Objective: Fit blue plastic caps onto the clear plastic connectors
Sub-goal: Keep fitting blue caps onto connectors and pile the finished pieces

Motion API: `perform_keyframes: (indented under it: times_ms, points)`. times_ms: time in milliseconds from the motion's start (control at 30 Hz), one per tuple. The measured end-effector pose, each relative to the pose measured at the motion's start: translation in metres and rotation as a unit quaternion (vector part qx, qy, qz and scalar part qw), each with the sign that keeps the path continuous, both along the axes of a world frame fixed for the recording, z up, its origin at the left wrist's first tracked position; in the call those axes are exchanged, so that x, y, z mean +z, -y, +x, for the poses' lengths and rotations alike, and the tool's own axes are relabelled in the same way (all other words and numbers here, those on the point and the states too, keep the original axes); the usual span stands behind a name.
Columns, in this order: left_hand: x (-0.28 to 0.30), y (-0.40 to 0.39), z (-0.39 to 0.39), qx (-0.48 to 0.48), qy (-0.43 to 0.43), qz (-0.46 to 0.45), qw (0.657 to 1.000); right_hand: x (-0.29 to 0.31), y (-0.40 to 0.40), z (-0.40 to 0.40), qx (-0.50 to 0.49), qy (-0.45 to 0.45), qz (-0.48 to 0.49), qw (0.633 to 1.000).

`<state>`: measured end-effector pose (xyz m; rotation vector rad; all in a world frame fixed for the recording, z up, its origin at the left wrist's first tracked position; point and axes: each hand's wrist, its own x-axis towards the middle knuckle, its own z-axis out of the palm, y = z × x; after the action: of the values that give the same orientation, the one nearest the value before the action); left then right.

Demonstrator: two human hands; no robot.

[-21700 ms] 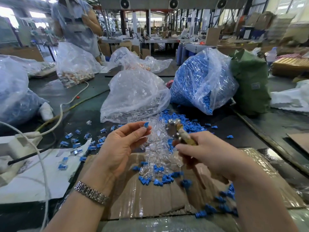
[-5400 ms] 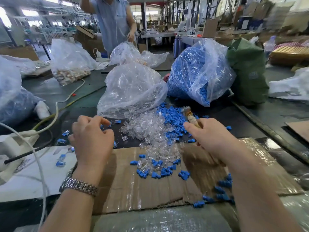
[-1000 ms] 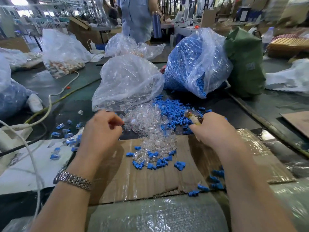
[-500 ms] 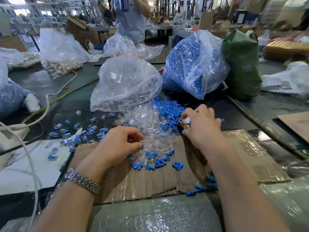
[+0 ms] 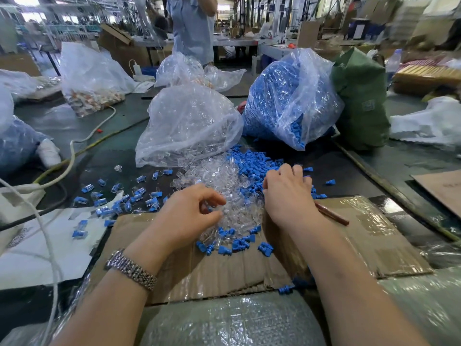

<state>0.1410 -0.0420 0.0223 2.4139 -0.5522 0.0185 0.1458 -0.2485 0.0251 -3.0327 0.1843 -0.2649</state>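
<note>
A loose heap of clear plastic connectors (image 5: 219,174) spills onto the cardboard sheet (image 5: 374,236), with blue caps (image 5: 252,163) heaped just right of it. My left hand (image 5: 189,218) is at the near edge of the clear heap, thumb and curled fingers pinching a connector. My right hand (image 5: 287,196) reaches over the blue caps, fingers bent down into them. The brown handle of a small hammer (image 5: 333,214) sticks out from under that palm; its head is hidden. Capped connectors (image 5: 124,203) lie scattered to the left.
Behind the heaps stand a bag of clear connectors (image 5: 189,126), a bag of blue caps (image 5: 287,96) and a green sack (image 5: 359,101). White cables (image 5: 72,156) cross the left side. Bubble wrap (image 5: 224,320) covers the near edge. A person (image 5: 192,26) stands beyond the table.
My left hand has moved forward into the clear heap and pinched there. My right hand has slid slightly right over the blue caps, and the hammer's handle now shows beneath it.
</note>
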Motion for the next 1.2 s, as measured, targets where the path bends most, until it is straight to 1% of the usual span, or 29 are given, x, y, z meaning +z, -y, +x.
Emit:
perform_keyframes:
  times_ms: [133,300,367,467,533,633,700,800,867,967,1033,1100,1133,1200]
  points:
    - [-0.002,0.002,0.002,0.017,-0.019,0.002,1.000,0.002,-0.003,0.000,0.042,0.058,0.088,0.994]
    - [-0.001,0.003,0.003,0.011,-0.063,0.001,0.998,0.004,0.000,-0.002,0.080,0.093,0.145,0.982]
    - [0.000,0.005,0.004,0.009,-0.084,-0.021,0.996,0.004,0.000,-0.002,0.083,0.100,0.169,0.977]
    - [0.000,0.006,0.003,0.028,-0.082,-0.055,0.995,0.005,0.000,-0.003,0.083,0.099,0.189,0.973]
    - [0.002,0.005,0.002,0.045,-0.082,-0.102,0.990,0.007,0.000,-0.005,0.082,0.101,0.206,0.970]
    - [0.005,0.001,0.002,0.073,-0.094,-0.173,0.978,0.010,-0.001,-0.007,0.087,0.108,0.263,0.955]
    - [0.005,0.002,0.003,0.073,-0.113,-0.186,0.973,0.011,-0.002,-0.008,0.093,0.104,0.285,0.948]
    - [0.002,0.006,0.002,0.075,-0.127,-0.191,0.970,0.012,-0.003,-0.010,0.100,0.091,0.289,0.948]
    - [0.002,0.006,0.003,0.085,-0.136,-0.229,0.960,0.012,-0.002,-0.011,0.105,0.083,0.328,0.935]
    - [0.005,0.003,0.004,0.098,-0.185,-0.320,0.924,0.014,-0.002,-0.012,0.123,0.069,0.417,0.898]
    - [0.007,0.004,0.002,0.091,-0.201,-0.353,0.909,0.015,-0.004,-0.014,0.135,0.065,0.467,0.871]
    - [0.009,0.006,0.000,0.084,-0.196,-0.372,0.903,0.015,-0.005,-0.015,0.148,0.063,0.494,0.854]
    - [0.009,0.006,0.000,0.079,-0.185,-0.374,0.905,0.015,-0.004,-0.015,0.153,0.059,0.497,0.852]
    - [0.010,0.006,-0.002,0.064,-0.155,-0.358,0.918,0.016,-0.003,-0.015,0.166,0.046,0.497,0.851]
